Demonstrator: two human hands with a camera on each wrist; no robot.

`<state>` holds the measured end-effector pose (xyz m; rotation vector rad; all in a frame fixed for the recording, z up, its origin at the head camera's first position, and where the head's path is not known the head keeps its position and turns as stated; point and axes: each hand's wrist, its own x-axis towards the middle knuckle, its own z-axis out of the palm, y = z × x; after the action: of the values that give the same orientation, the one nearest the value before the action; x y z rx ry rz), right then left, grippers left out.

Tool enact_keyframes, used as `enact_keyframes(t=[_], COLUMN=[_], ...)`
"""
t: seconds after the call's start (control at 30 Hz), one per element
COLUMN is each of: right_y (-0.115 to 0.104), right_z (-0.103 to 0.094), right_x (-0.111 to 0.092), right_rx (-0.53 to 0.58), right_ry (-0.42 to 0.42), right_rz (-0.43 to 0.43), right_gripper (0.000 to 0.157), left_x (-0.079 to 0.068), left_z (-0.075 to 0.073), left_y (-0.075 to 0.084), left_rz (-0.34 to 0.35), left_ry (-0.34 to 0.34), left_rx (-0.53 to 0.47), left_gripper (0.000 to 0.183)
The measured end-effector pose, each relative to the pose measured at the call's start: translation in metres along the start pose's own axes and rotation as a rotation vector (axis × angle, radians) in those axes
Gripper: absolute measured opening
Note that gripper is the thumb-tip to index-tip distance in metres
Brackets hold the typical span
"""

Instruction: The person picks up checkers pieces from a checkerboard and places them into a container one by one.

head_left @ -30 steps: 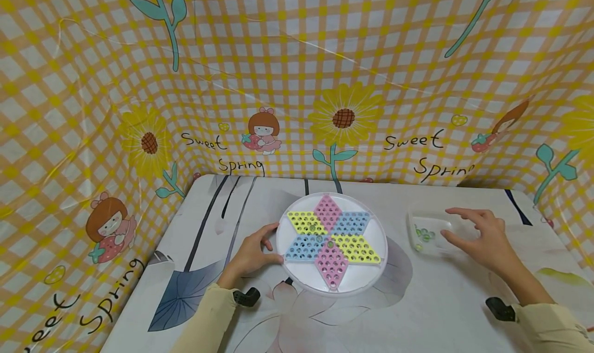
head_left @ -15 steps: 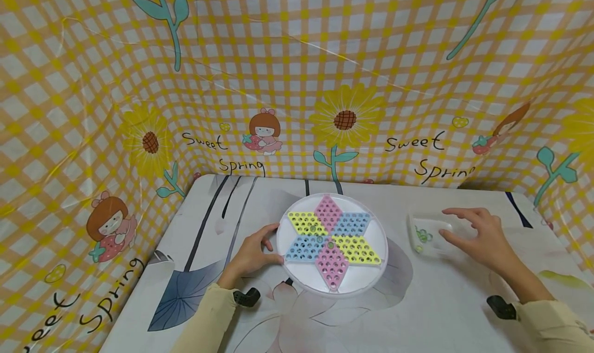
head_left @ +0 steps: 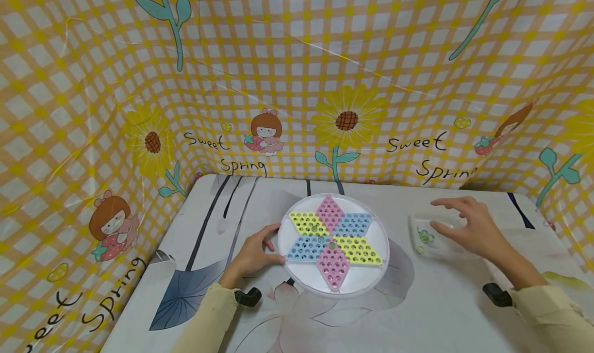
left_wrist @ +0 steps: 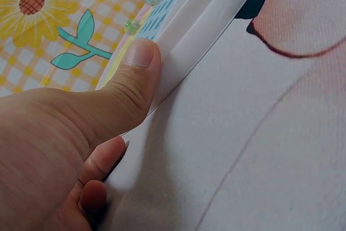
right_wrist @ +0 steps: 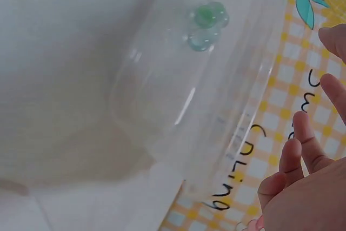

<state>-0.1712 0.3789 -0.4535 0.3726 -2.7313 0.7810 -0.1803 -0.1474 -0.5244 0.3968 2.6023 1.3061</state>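
A round white Chinese checkers board [head_left: 289, 281] carries a pink, yellow and blue star of holes. Three glass marbles [head_left: 332, 246] sit in a row near its middle. My left hand [head_left: 252, 252] holds the board's left edge, thumb on the rim in the left wrist view, with two other fingers loosely bent below. To the right, several green and clear marbles [right_wrist: 204, 17] lie in a clear plastic tray [right_wrist: 186, 101]. Over this tray's right part hovers my right hand [head_left: 468, 229], thumb and forefinger spread apart, nothing between them.
The table has a white cloth [head_left: 385, 322] printed with flowers and a blue leaf. A yellow checked curtain [head_left: 297, 64] hangs behind the table and along its left. Between board and tray lies a strip of bare cloth.
My right hand has risen slightly and shifted left above the tray, fingers still apart. My left hand keeps its place at the board. The view shifts a little.
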Motion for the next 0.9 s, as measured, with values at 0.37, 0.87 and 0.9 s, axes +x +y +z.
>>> enact_keyframes(t=[0.37,0.87,0.9], right_y=[-0.02,-0.042,-0.044], right_z=[-0.001,0.015,0.017], right_x=[0.024,0.04,0.041], right_rx=[0.008,0.054,0.06], right_ry=[0.01,-0.013,-0.018], right_rz=[-0.097,-0.117,-0.12], right_gripper=[0.046,0.046,0.046], left_x=[0.0,0.001,0.001], left_z=[0.001,0.001,0.001], left_y=[0.0,0.0,0.001], left_rz=[0.001,0.002,-0.002], left_ry=[0.005,0.01,0.012], left_rx=[0.007,0.015,0.014], left_gripper=[0.094,0.093,0.093])
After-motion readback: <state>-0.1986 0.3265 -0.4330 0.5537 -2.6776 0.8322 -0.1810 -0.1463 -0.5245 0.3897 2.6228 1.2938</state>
